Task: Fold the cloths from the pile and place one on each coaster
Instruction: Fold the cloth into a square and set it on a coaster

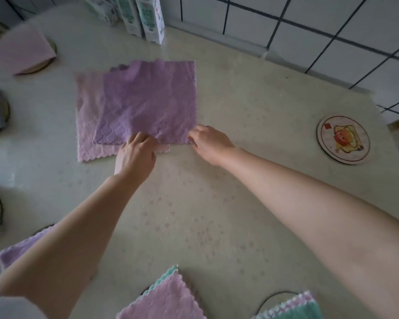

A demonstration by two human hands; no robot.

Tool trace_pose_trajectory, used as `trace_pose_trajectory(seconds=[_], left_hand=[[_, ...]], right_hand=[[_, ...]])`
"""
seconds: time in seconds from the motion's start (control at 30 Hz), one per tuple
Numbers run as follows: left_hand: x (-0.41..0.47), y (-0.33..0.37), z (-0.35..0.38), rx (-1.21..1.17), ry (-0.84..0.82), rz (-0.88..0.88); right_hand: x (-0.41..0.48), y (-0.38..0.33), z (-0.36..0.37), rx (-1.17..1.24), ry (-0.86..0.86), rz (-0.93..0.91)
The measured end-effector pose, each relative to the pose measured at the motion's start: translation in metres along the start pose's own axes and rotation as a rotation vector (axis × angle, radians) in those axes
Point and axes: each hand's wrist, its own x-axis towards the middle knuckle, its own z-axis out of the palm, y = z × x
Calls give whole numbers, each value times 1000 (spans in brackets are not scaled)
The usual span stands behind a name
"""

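Your left hand [135,155] and right hand [209,145] both pinch the purple cloth [148,100] along its near edge; it lies flat, long axis running left-right.

Bare table [251,125] lies between the cloth pile [145,100] and uncovered coaster [343,139]; cartons [148,17] behind.

Purple cloth [148,100] flat atop pink cloth [88,125], printed round coaster [343,139] right
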Motion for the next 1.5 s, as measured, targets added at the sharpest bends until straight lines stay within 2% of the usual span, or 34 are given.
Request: trace_pose_trajectory(seconds=[0.13, 0.37, 0.53, 0.67, 0.87, 0.97, 1.13, 1.3, 1.5], left_hand=[[8, -9, 7, 19, -16, 17], [19, -10, 8, 25, 1, 0], [31, -12, -2, 67, -62, -31], [51, -21, -16, 87, -77, -151], [74, -54, -61, -10, 60, -365], [82, -58, -87, -115, 171, -397], [91, -33, -131, -473, 336, -332], [76, 19, -160, -449, 403, -162], [30, 71, -137, -290, 382, 159]], right_hand=[[14, 1, 14, -141, 29, -31], [27, -1, 16, -100, 92, -3], [36, -17, -13, 178, 203, 74], [47, -29, -51, 383, 270, 11], [61, -38, -115, 551, 379, -49], [62, -39, -139, 567, 467, -67], [45, -36, -172, 523, 641, -101], [-7, -13, -191, 342, 772, -102], [-108, 35, -183, 217, 853, -46]])
